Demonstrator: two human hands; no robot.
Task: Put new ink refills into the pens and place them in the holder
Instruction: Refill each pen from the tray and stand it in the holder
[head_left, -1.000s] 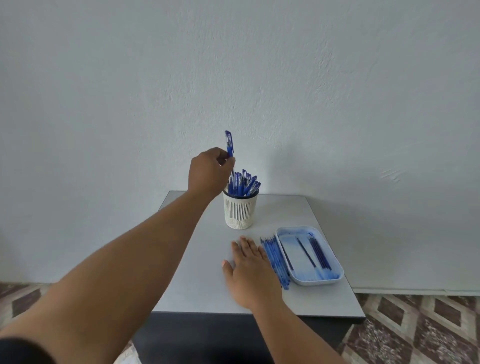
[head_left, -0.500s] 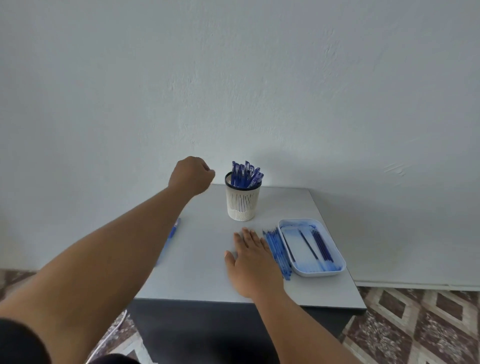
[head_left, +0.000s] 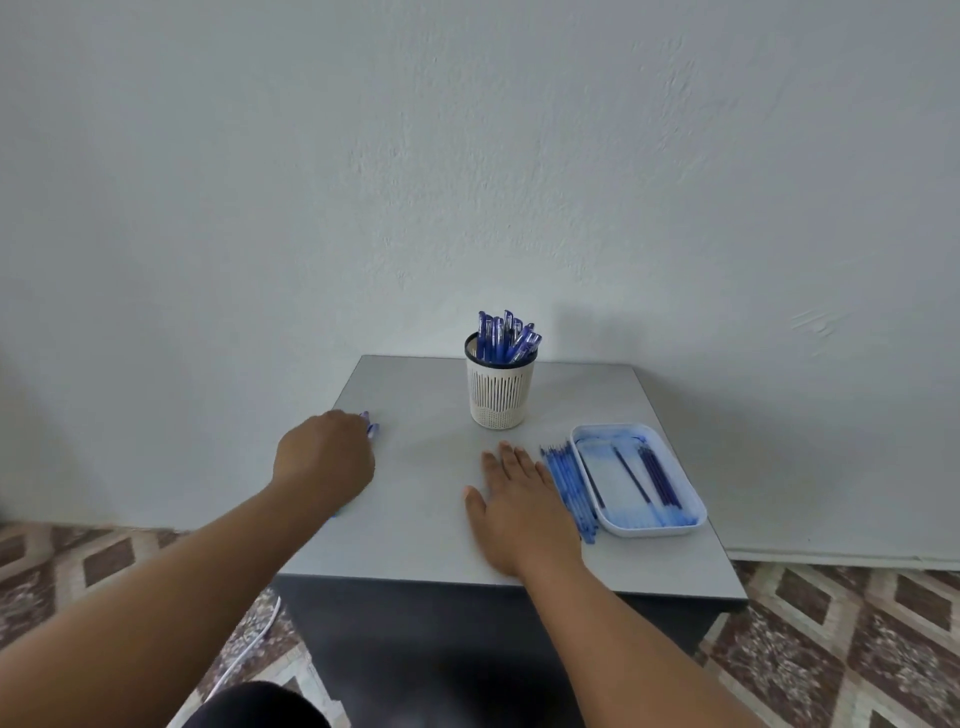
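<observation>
A white slotted pen holder (head_left: 501, 392) stands at the back middle of the grey table (head_left: 421, 525), full of several blue pens (head_left: 506, 338). My left hand (head_left: 324, 460) is down at the table's left edge, fingers curled over a blue pen (head_left: 371, 426) lying there; only the pen's ends show past the hand. My right hand (head_left: 519, 501) lies flat on the table, palm down. Just right of it is a row of blue ink refills (head_left: 571, 488). A white tray (head_left: 649, 530) beside them holds a few dark refills (head_left: 657, 478).
The table backs onto a pale wall. Its front edge drops to a dark cabinet body (head_left: 467, 639). A white cable (head_left: 244, 654) runs over the patterned tile floor at the left.
My left hand let a pen go into the holder, pulled back and came down left onto a pen on the table. My right hand stayed flat. The view tilted down.
</observation>
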